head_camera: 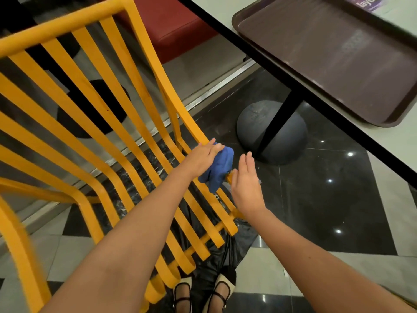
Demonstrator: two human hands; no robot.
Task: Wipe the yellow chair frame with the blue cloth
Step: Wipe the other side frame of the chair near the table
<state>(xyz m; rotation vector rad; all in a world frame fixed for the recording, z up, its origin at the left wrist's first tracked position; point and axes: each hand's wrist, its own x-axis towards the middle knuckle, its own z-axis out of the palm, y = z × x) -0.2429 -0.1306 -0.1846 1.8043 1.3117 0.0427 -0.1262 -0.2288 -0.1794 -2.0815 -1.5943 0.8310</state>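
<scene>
While the left hand (203, 155) bunches the soft, light cloth (220, 169) against the stiff chair (126, 105) rail, the right hand (247, 184) hovers beside it, fingers spread.

Both hands reach forward: left (204, 155) curled shut, right (247, 184) flat, fingers extended.

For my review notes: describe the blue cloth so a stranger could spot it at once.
Start at the big yellow chair frame filling the left half. Follow its right-hand rail down to where the left hand presses: the blue cloth is bunched on that rail. It is the only blue, soft thing among hard yellow slats.
</scene>
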